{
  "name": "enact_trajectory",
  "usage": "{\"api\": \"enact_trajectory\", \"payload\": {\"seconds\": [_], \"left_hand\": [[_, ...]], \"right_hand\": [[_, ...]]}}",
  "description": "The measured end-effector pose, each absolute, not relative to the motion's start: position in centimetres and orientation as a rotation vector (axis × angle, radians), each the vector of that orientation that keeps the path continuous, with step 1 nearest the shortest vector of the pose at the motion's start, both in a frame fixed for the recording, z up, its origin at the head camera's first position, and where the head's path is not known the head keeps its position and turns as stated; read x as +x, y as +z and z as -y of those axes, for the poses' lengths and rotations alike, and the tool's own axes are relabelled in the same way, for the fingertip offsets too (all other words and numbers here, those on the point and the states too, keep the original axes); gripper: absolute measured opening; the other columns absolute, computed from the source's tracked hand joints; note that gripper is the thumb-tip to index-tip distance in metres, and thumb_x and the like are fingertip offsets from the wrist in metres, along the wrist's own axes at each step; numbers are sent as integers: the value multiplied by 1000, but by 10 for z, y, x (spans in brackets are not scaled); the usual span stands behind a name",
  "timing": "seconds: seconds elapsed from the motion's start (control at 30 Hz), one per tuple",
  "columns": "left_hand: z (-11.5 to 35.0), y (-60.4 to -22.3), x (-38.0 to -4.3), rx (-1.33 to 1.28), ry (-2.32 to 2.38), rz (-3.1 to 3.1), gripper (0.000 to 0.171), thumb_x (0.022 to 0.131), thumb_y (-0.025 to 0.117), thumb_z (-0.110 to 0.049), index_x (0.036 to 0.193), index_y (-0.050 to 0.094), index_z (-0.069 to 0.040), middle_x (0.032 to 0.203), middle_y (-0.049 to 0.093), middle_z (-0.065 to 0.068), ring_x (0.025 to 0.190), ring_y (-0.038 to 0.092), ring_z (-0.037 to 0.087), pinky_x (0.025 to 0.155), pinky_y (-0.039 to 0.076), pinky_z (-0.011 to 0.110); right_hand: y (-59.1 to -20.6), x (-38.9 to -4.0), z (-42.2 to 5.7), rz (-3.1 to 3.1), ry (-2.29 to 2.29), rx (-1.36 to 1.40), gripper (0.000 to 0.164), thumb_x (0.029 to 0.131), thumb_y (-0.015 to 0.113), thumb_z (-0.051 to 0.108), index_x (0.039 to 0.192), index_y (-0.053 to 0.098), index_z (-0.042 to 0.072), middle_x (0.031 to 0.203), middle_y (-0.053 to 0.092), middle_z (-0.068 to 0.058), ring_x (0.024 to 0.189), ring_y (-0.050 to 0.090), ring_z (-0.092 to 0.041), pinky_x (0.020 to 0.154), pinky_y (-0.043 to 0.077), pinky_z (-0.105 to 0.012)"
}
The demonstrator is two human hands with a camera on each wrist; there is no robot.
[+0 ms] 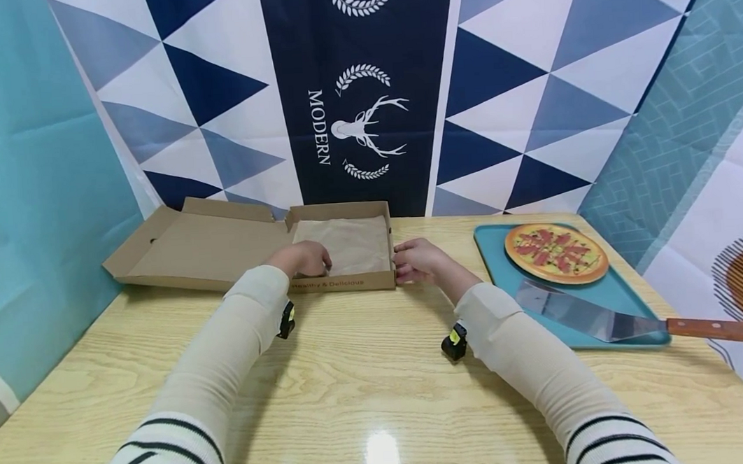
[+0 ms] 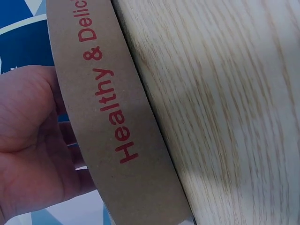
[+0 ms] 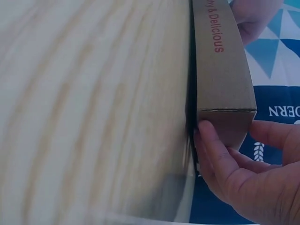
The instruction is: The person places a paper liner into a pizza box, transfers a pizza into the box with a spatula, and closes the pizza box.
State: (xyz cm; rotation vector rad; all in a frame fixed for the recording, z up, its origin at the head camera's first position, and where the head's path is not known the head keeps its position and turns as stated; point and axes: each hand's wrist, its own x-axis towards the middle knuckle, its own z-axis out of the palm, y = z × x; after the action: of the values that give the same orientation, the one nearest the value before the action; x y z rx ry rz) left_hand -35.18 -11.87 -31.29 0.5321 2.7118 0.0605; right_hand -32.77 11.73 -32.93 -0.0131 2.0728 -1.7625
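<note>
An open cardboard pizza box (image 1: 343, 284) lies at the back of the table, its lid (image 1: 211, 240) folded out to the left. Brown paper (image 1: 353, 243) lines its bottom. Over the front left part of the tray is my left hand (image 1: 306, 258), reaching down inside behind the front wall (image 2: 101, 112). That wall hides the left fingertips, so whether they pinch the paper cannot be seen. My right hand (image 1: 420, 259) holds the box's right side near the front corner. In the right wrist view its thumb is at the upper edge and its fingers (image 3: 215, 145) touch the outer side lower down.
On the right stands a blue tray (image 1: 560, 338) carrying a pizza (image 1: 557, 254) on a round base. A pizza peel (image 1: 577, 312) lies across its front, its wooden handle (image 1: 723, 328) sticking out past the tray. Patterned cloth (image 1: 366, 120) hangs behind the table (image 1: 366, 372).
</note>
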Motion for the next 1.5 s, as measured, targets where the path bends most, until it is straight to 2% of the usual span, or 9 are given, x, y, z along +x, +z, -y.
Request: {"api": "enact_trajectory", "payload": {"seconds": [0.07, 0.17, 0.4, 0.47, 0.67, 0.87, 0.97, 1.13, 1.5], "left_hand": [[117, -313, -352, 531, 57, -2728, 33, 89, 48, -17, 119, 56, -7, 122, 51, 9, 115, 44, 25, 96, 37, 37], [116, -311, -352, 522, 82, -2756, 36, 89, 49, -21, 121, 53, -3, 124, 50, 11, 115, 45, 26, 95, 38, 38], [116, -307, -349, 557, 236, -2811, 39, 88, 53, -21, 122, 52, -2, 122, 51, 12, 114, 45, 27, 94, 38, 39], [116, -307, -348, 593, 295, -2828, 38, 87, 55, -20, 121, 53, -3, 119, 53, 12, 111, 47, 27, 93, 39, 39], [112, -302, -342, 746, 343, -2921, 32, 84, 59, -17, 112, 59, -2, 109, 59, 12, 102, 52, 25, 88, 43, 37], [102, -295, -332, 782, 253, -2979, 30, 85, 58, -20, 112, 60, -5, 109, 60, 8, 100, 54, 22, 87, 43, 36], [100, -293, -326, 826, 205, -3016, 30, 85, 58, -21, 111, 61, -5, 108, 60, 7, 98, 55, 21, 86, 44, 36], [102, -292, -314, 912, 176, -3069, 30, 84, 60, -21, 109, 62, -5, 108, 61, 7, 100, 55, 22, 87, 44, 35], [100, -291, -289, 1039, 130, -3113, 30, 81, 63, -23, 108, 62, -9, 107, 59, 5, 102, 53, 20, 87, 43, 34]], "right_hand": [[-327, -327, -118, -2084, -1761, -24, 49, 88, 43, 1, 132, 26, -9, 97, 47, -17, 67, 52, -18, 87, 43, -46], [-324, -326, -121, -2192, -1696, -41, 50, 88, 47, 4, 133, 28, -7, 102, 48, -19, 72, 53, -20, 86, 44, -45], [-312, -317, -130, -2536, -1397, -198, 52, 87, 54, 13, 132, 35, -2, 122, 45, -25, 104, 50, -34, 82, 47, -41], [-309, -314, -133, -2637, -1292, -258, 53, 85, 57, 18, 131, 38, 0, 124, 45, -24, 104, 51, -33, 80, 49, -41], [-303, -307, -144, -2964, -878, -462, 53, 83, 60, 29, 127, 45, 3, 121, 50, -20, 104, 52, -32, 85, 44, -43], [-298, -295, -151, -3123, -656, -613, 46, 82, 61, 30, 118, 54, 3, 114, 56, -14, 95, 57, -28, 80, 46, -41], [-298, -289, -154, -3190, -553, -663, 44, 81, 62, 31, 116, 57, 4, 113, 58, -12, 97, 56, -27, 82, 46, -40], [-298, -279, -160, -3263, -463, -702, 45, 79, 64, 32, 114, 58, 4, 112, 57, -13, 104, 52, -29, 86, 43, -43], [-295, -254, -179, -3338, -370, -793, 45, 78, 67, 32, 110, 59, 2, 106, 58, -15, 96, 54, -29, 80, 46, -43]]}}
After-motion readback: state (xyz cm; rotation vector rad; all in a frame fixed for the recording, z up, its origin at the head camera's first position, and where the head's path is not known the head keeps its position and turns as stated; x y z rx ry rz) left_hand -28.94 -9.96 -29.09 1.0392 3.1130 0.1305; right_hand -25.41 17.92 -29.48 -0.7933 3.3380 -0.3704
